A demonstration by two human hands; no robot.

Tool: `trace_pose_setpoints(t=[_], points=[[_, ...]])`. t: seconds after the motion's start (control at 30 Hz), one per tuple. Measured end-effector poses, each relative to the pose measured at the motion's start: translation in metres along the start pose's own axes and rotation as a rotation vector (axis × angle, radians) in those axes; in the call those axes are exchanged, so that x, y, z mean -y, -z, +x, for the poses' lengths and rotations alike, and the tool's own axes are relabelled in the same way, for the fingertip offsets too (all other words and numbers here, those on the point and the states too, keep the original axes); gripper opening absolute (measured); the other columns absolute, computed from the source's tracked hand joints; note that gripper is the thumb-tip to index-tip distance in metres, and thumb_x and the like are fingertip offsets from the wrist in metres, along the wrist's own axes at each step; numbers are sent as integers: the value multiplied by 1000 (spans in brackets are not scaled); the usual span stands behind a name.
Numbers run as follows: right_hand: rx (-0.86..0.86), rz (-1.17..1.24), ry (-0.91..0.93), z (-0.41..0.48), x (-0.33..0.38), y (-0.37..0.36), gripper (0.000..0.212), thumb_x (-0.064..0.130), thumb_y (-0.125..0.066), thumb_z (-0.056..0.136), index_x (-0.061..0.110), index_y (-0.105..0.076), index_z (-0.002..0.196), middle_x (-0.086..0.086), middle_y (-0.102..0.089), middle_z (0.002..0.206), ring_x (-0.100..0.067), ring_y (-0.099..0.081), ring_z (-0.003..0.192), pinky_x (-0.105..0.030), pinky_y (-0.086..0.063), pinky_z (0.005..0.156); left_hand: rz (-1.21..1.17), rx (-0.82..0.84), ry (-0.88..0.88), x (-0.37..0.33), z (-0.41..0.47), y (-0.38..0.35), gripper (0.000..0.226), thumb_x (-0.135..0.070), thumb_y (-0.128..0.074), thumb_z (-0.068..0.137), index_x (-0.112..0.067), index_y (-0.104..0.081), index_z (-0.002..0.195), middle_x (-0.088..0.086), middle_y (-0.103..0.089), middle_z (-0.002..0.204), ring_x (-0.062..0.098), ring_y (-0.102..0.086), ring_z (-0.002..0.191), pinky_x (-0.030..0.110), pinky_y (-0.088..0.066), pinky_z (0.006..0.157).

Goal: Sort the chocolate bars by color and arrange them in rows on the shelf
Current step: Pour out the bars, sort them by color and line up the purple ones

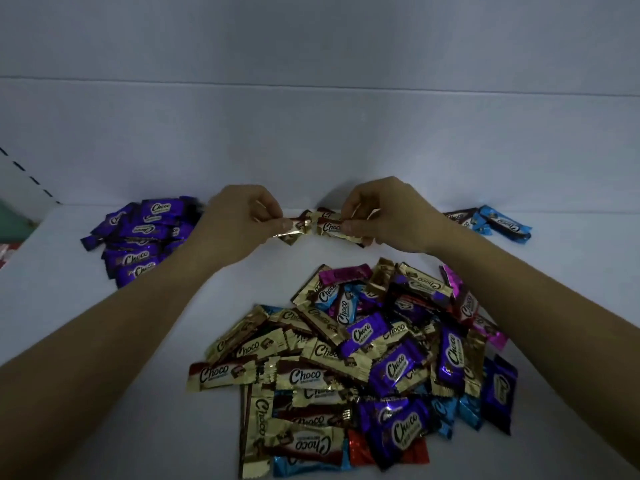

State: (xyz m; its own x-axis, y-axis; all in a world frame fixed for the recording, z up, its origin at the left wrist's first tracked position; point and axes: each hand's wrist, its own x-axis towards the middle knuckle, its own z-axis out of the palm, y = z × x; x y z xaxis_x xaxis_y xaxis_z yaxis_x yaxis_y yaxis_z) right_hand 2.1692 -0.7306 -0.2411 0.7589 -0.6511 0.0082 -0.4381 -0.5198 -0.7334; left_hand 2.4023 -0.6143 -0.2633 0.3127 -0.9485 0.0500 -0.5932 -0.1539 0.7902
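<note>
A mixed heap of chocolate bars [349, 368] in gold, purple, blue, pink and red wrappers lies on the white shelf [86, 334] in front of me. At the back left sits a group of purple bars [140, 237]. At the back right lie a few blue bars [498, 225]. Near the back wall, between those groups, my left hand [239, 223] and my right hand [384, 216] pinch gold bars [318, 226] by their ends. Fingers hide part of the wrappers, so I cannot tell how many bars each hand holds.
The shelf's white back wall [318, 133] rises just behind my hands. A slotted upright [31, 178] runs along the left side, with a green and red object [10, 230] beyond the shelf's left edge.
</note>
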Motion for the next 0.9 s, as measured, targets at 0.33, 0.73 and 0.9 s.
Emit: trace_pose_setpoints(t=[0.33,0.73,0.9], points=[[-207,-511,44,13,-10,-14,28,48,-66,90,20,-64,94,2,-66,75,-19,-62,67,-31,-53,63,289,-112,-117,3,10,-19,23,-39,-77,82,-20,-67,86,-6,-68,82,0,-58,64,25,-51,64],[101,-478,303,-62,40,-6,30,45,-53,94,30,-66,116,13,-61,93,-2,-55,80,-24,-48,73,457,302,-235,-15,-80,42,21,-55,-62,84,-43,-63,101,-25,-62,90,7,-62,74,16,-45,60],[167,-536,322,-80,69,-31,35,56,-54,93,34,-64,118,14,-57,96,-4,-53,86,-25,-47,75,544,399,-174,-16,-106,55,24,-56,-66,83,-43,-63,103,-23,-63,90,0,-61,78,13,-46,62]])
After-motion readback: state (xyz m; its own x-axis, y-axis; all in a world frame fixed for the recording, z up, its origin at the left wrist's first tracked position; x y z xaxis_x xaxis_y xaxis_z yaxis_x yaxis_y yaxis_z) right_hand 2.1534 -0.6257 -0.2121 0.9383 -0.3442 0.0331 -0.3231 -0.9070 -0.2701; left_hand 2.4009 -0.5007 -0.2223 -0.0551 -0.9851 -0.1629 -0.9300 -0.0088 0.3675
